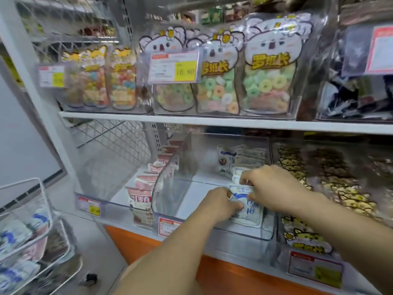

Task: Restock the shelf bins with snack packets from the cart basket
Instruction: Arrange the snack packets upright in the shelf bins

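Both hands grip one flat, glossy white-and-blue snack packet (pixel 247 209) at the near right of a clear plastic bin (pixel 170 167) under the white shelf board (pixel 212 122). The left hand (pixel 221 201) curls round the packet's left edge; the right hand (pixel 274 186) pinches its top edge with bent fingers. The packet stands nearly upright, long axis vertical, printed face toward the near side. Behind it a row of like packets (pixel 244 158) runs to the far wall; blur hides their number. Left, pink-and-white pouches (pixel 141 188); right, yellow-patterned bags (pixel 348 199). Above, three koala-shaped bags (pixel 270 67) of ring sweets. The white wire cart basket (pixel 21 182) stands near left.
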